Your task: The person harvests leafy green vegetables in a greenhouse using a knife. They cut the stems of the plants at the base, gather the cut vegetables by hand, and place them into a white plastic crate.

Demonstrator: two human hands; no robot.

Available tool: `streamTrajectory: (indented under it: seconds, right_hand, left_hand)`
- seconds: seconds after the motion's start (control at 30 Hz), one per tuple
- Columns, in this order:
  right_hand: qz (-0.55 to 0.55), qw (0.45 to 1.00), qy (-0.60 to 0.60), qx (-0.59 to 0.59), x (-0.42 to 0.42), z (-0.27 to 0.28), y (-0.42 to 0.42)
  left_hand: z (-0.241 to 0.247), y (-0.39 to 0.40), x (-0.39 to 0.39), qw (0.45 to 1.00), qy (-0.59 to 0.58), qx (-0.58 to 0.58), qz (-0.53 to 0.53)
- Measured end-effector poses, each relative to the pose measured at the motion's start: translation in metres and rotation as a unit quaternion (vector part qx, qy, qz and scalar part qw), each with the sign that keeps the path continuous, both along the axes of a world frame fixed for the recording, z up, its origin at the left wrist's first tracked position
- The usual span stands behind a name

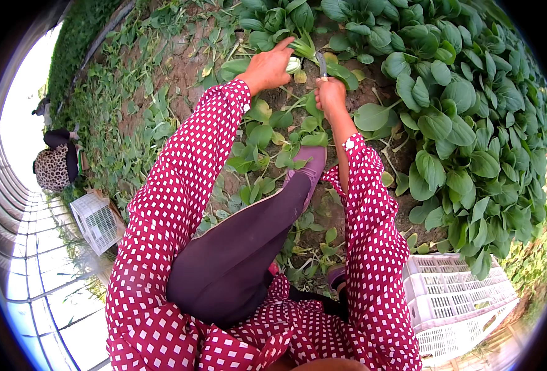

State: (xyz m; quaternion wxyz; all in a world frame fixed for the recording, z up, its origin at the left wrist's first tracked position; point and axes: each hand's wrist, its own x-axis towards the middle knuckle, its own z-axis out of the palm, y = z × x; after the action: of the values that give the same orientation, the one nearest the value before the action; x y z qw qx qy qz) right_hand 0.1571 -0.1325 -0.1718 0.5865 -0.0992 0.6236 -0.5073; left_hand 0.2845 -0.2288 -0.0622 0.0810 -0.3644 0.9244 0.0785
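Note:
My left hand (270, 66) reaches out at the top centre, its index finger against the pale stalks of a leafy green plant (304, 45). Beneath its palm lies a cut head of leafy greens, its white base (293, 65) showing near the fingers; whether the fingers grip it I cannot tell. My right hand (330, 95) is closed round the handle of a small curved knife (322, 64). The blade points away from me, close to the foot of the plant. Loose green and yellowing leaves (300, 76) lie on the soil between and below both hands.
Dense leafy greens (459, 92) fill the right side. White plastic crates (459, 301) stand at the lower right, another crate (96, 222) at the left. A person in a leopard-print top (53, 169) crouches at far left. My shoe (309, 169) rests among low leaves.

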Motion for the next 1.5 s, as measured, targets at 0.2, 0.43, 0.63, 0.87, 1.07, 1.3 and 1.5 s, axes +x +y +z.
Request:
streamTrajectory:
  seconds: [0.2, 0.43, 0.63, 0.87, 1.07, 1.3, 1.5]
  right_hand:
    - [-0.025, 0.999, -0.032, 0.036, 0.006, 0.005, -0.009]
    - [-0.010, 0.998, -0.025, 0.051, 0.005, 0.007, 0.010]
    - [-0.048, 0.994, 0.093, 0.030, 0.015, -0.014, -0.004]
    - [-0.050, 0.991, 0.126, 0.013, 0.008, -0.019, -0.009]
    - [-0.023, 0.999, 0.005, 0.046, 0.027, 0.010, -0.006]
    - [0.087, 0.981, 0.170, 0.026, 0.006, -0.026, -0.002]
    - [0.041, 0.986, 0.154, 0.049, 0.006, -0.012, 0.025]
  left_hand:
    - [-0.007, 0.010, -0.005, 1.000, 0.014, -0.014, 0.008]
    - [-0.013, 0.015, 0.009, 0.999, 0.023, -0.018, 0.015]
    - [-0.014, 0.016, 0.012, 1.000, 0.007, -0.024, 0.019]
    - [-0.014, 0.012, 0.004, 1.000, 0.015, -0.022, 0.010]
    - [-0.018, 0.014, 0.032, 1.000, 0.009, -0.020, 0.020]
    - [-0.022, 0.012, 0.027, 0.999, 0.046, -0.021, 0.017]
    - [-0.016, 0.024, 0.010, 0.999, 0.032, -0.032, 0.019]
